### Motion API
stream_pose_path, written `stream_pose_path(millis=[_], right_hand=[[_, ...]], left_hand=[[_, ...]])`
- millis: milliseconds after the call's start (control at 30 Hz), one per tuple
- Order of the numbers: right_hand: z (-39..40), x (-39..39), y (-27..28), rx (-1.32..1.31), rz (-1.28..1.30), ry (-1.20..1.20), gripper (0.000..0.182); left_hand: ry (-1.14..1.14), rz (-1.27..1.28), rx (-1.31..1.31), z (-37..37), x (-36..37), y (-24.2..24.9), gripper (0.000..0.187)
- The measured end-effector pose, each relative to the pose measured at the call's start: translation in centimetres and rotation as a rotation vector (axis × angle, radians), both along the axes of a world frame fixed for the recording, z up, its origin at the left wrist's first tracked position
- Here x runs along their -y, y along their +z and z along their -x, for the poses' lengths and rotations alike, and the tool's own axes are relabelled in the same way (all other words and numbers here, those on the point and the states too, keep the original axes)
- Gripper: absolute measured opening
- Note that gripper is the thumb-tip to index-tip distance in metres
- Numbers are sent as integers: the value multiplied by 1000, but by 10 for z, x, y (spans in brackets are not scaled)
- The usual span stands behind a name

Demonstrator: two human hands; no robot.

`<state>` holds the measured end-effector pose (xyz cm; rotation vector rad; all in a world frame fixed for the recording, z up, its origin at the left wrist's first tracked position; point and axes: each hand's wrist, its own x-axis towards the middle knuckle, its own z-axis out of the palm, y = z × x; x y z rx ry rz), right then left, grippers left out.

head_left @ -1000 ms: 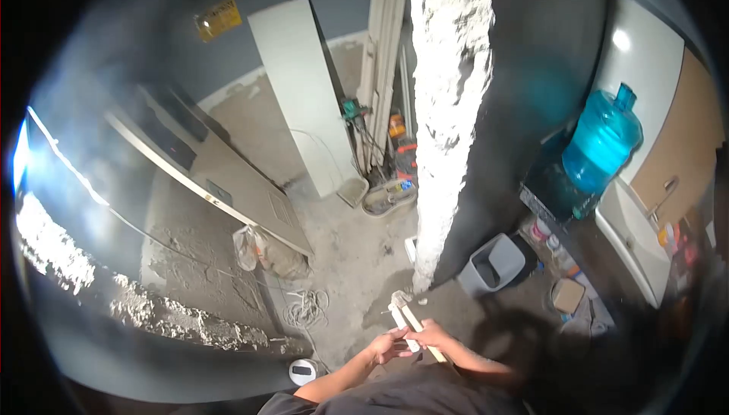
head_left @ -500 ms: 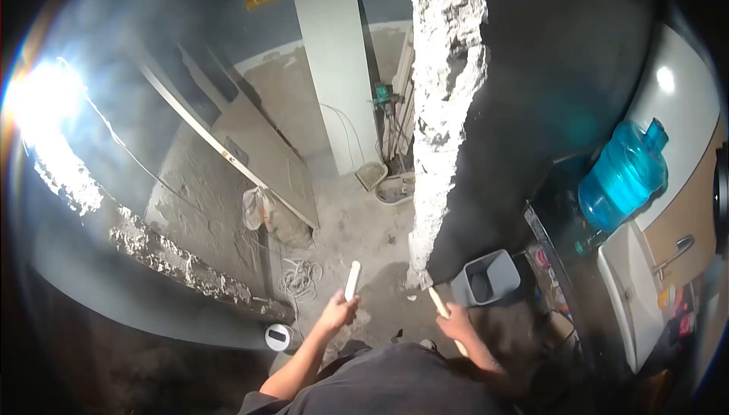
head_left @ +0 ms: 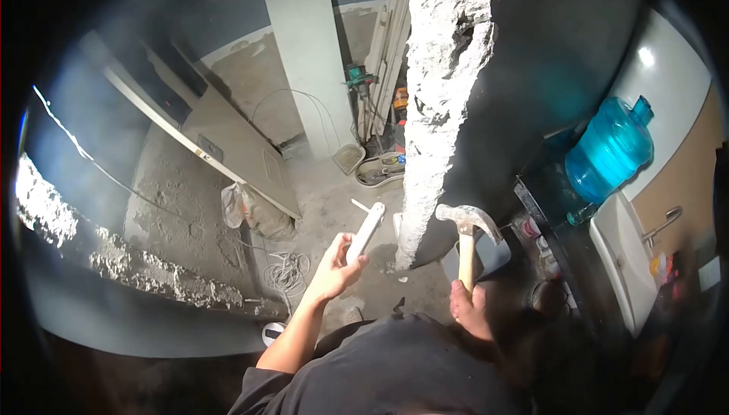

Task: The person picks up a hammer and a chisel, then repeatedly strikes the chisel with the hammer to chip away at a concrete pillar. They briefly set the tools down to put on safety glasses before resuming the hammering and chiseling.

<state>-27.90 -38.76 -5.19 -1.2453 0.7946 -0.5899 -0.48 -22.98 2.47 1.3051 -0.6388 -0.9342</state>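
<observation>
Head view is showing the rough white wall edge (head_left: 448,73) rising ahead, its foot reaching the floor (head_left: 326,210) between the two tools as seen from above. Beyond it, a pale panel (head_left: 304,58) is leaning at the back, while a blue water jug (head_left: 611,151) is standing off to the right. Nearer, a grey bin (head_left: 493,255) is showing behind the hammer (head_left: 466,255). The right hand (head_left: 469,307) is grasping that hammer low on its wooden handle, which is pointing away from the body, the striking face turning left and the claw right. The left hand (head_left: 334,271) is pinching a white bar (head_left: 367,231) between thumb and fingers, the bar's long axis slanting forward and right toward the wall's foot. From its far end a thin pin (head_left: 360,205) is sticking out leftward; whether it is metal, I cannot fairly tell.
</observation>
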Motion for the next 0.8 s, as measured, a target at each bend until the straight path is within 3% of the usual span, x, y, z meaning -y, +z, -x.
stream_pose_path(millis=[67, 167, 267, 400, 600, 667, 733, 767, 800], right_hand=[[-6, -5, 2, 13, 16, -12, 34], [-12, -13, 13, 58, 92, -119, 35], [-18, -9, -8, 195, 270, -187, 36], [-26, -2, -4, 250, 259, -79, 41], [-13, -15, -12, 69, 273, -86, 60], [-10, -13, -3, 19, 288, -90, 64], [-6, 7, -8, 65, 413, -50, 65], [-10, 11, 12, 97, 434, -53, 65], [-14, 14, 36, 132, 454, -58, 66]], left_hand=[[-1, -58, -31, -10, 0, -12, 19], [-88, 16, 125, -21, 13, -15, 28], [-93, -2, 504, -21, 38, 28, 34], [-106, 51, 756, -24, 74, 67, 35], [-59, 217, 788, -33, 112, 113, 34], [-41, 39, 868, -51, 119, 135, 36], [-133, 81, 782, -68, 124, 156, 38], [-136, 139, 861, -78, 127, 161, 41], [-142, 21, 844, -77, 123, 182, 42]])
